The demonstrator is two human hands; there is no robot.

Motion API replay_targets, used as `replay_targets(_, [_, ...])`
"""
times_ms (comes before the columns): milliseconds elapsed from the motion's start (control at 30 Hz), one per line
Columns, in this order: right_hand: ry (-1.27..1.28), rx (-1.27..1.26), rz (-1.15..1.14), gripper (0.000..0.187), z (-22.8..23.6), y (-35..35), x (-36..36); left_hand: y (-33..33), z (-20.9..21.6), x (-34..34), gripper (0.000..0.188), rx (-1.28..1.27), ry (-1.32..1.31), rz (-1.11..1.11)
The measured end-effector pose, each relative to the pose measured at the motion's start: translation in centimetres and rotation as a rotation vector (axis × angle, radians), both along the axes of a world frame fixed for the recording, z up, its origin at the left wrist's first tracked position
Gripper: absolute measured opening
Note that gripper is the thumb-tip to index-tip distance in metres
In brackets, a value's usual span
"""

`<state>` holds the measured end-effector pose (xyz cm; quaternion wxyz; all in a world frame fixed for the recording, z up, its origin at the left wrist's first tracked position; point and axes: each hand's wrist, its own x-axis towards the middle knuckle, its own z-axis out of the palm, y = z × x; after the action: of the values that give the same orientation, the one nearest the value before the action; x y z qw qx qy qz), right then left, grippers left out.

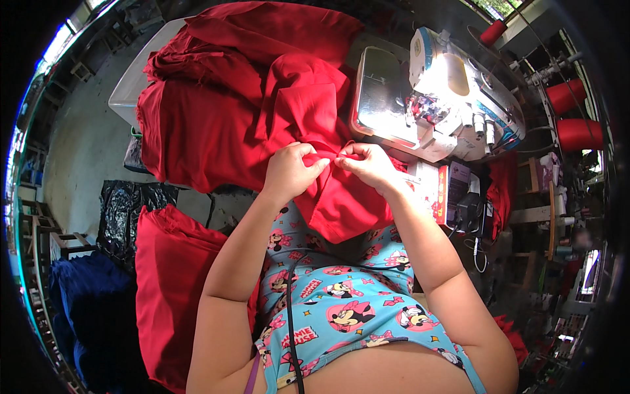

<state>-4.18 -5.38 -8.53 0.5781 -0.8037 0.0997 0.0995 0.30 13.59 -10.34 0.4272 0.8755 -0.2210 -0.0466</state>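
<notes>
Red fabric (pixel 348 203) hangs from both hands over my lap and runs up onto the table in front of me. My left hand (pixel 293 171) pinches its edge between thumb and fingers. Close beside it, my right hand (pixel 371 167) pinches the same edge, the fingertips of the two hands a short gap apart. A larger heap of red fabric (pixel 203 125) lies behind and to the left of the hands. Just beyond my right hand stands a white sewing machine (pixel 453 85), its lamp lighting the needle area.
Red thread cones (pixel 581 134) stand at the far right. Small boxes (pixel 453 190) and a white cable (pixel 480 256) are by the machine's front. More red cloth (pixel 174 282) hangs at my left, near dark blue fabric (pixel 92 308) and a black plastic bag (pixel 134 213). A black cord (pixel 291 308) crosses my lap.
</notes>
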Motion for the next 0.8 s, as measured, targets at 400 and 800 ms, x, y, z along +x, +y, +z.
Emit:
replay_targets(400, [0.017,-0.01,-0.042,0.015,-0.6,0.1,0.0,0.2,-0.5,0.1,0.032,-0.016,-0.023,-0.019])
replay_targets(800, [-0.627,-0.256,0.065,0.017,3.2,4.4,-2.6,2.9,3.5,-0.2,0.007,-0.106,-0.683,-0.133])
